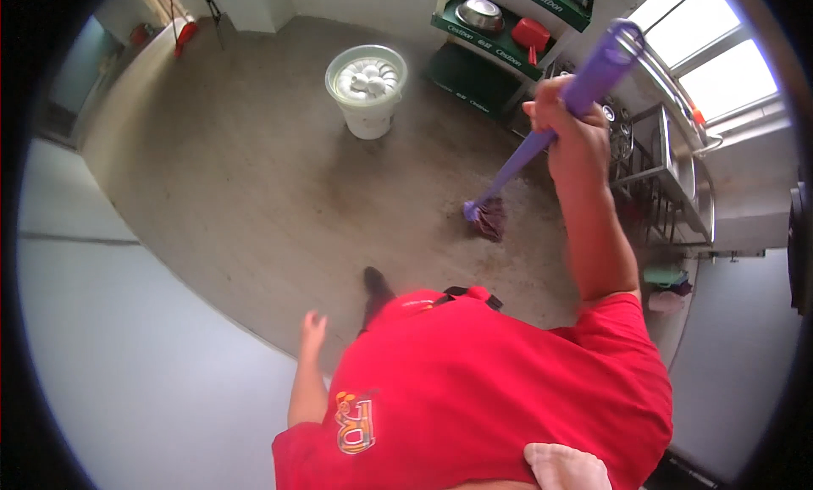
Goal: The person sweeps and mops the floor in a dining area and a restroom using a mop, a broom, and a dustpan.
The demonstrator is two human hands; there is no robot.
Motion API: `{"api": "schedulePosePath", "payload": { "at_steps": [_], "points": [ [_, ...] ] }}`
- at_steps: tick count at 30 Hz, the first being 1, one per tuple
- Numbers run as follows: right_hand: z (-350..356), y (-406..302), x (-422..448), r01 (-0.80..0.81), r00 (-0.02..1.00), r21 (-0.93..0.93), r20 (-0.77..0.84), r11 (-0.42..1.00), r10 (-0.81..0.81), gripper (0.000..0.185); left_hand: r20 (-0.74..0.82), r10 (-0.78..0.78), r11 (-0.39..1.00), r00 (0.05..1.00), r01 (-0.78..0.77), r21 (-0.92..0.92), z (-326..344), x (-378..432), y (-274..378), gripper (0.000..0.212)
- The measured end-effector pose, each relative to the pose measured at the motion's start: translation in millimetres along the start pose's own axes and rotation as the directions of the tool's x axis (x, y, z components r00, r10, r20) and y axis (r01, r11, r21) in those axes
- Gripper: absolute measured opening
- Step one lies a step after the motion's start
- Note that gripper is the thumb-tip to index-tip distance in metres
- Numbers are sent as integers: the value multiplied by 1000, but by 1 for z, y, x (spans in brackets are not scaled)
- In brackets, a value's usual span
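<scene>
Near the top of a purple mop handle (526,152), my right hand (575,125) is closed around the shaft. The handle slants down and away to a dark reddish mop head (490,220), which rests on the concrete floor (254,172) in front of me. A darker, stained patch of floor surrounds the mop head. At my left side hangs my left hand (313,330), small in the view, with nothing visible in it and its fingers somewhat apart.
A white bucket (369,118) holding white rounded pieces stands ahead. Beyond it, a green shelf rack (483,67) carries a metal basin (480,13) and a red dipper (531,34). A metal sink stand (683,172) is at right. A pale panel (159,337) borders the left.
</scene>
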State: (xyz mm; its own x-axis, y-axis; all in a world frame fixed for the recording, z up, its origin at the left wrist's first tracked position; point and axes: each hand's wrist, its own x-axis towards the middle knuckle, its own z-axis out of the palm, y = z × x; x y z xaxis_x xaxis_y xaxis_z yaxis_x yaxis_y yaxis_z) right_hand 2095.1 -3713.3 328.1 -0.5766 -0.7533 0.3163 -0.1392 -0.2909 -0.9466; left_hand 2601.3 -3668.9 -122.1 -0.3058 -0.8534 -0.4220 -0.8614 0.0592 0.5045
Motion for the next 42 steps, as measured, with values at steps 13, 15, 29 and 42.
{"api": "schedulePosePath", "payload": {
  "at_steps": [13,15,29,42],
  "points": [
    [-9,-52,-44,87,964,366,203,927,-170,37,-372,692,579,619,-783,-227,-65,208,361,30],
    [-62,-37,-51,176,954,370,166,912,-251,31,-368,662,689,654,-723,-45,-40,223,340,32],
    [-387,72,-113,-108,985,171,-112,979,128,25,-67,600,799,797,-593,103,261,238,525,19],
    [-475,-44,-147,-278,725,-659,-621,699,-298,17,295,946,287,131,-758,-586,464,54,836,24]
  ]
}}
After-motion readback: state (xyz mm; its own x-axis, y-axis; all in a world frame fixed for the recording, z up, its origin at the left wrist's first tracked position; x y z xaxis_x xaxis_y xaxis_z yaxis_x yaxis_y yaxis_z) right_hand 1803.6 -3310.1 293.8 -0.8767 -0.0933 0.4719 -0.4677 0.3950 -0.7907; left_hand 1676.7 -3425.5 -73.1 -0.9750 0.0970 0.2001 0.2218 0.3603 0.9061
